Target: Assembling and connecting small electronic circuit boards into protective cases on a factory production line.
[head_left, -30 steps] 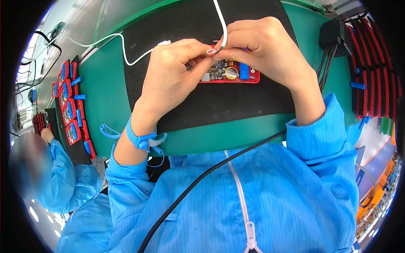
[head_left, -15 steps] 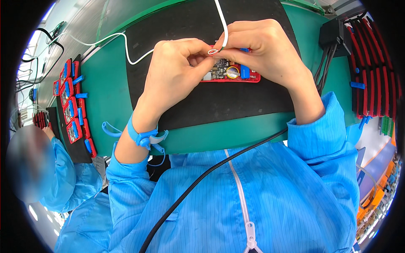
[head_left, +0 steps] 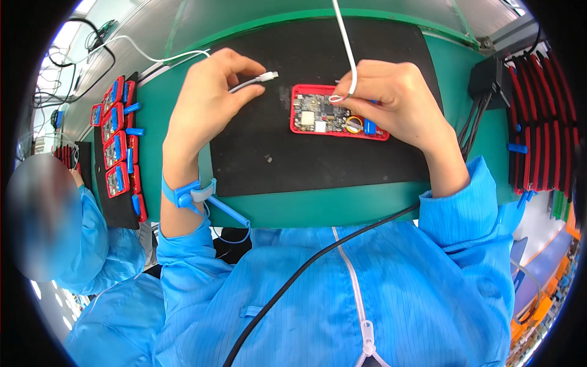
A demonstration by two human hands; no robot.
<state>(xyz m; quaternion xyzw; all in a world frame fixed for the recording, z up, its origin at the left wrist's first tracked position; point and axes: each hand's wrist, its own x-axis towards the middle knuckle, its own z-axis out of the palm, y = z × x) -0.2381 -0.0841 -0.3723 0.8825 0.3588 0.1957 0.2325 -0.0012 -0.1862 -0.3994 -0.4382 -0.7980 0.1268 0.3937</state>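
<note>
A circuit board (head_left: 330,115) in a red frame lies on the black mat (head_left: 263,165), showing a round coin cell (head_left: 354,125) and a blue part (head_left: 369,126) at its right end. My left hand (head_left: 211,92) is closed around a white cable, whose small plug (head_left: 267,77) sticks out past the fingertips toward the board, apart from it. Over the board's right half, my right hand (head_left: 391,101) pinches the end of a thicker white cable (head_left: 347,46) that comes down from above. Thin wires loop out at its fingertips. The hand hides the board's upper right corner.
At the left stand several red-framed boards (head_left: 114,153) with blue parts on a black strip. A rack of red and black slots (head_left: 541,122) is at the right, beside a black box (head_left: 489,82) with cables. A co-worker in blue (head_left: 98,244) sits at far left.
My left hand has moved left, away from the right hand, and the plug now shows in it. My right hand still pinches the thicker cable. More of the board is visible.
</note>
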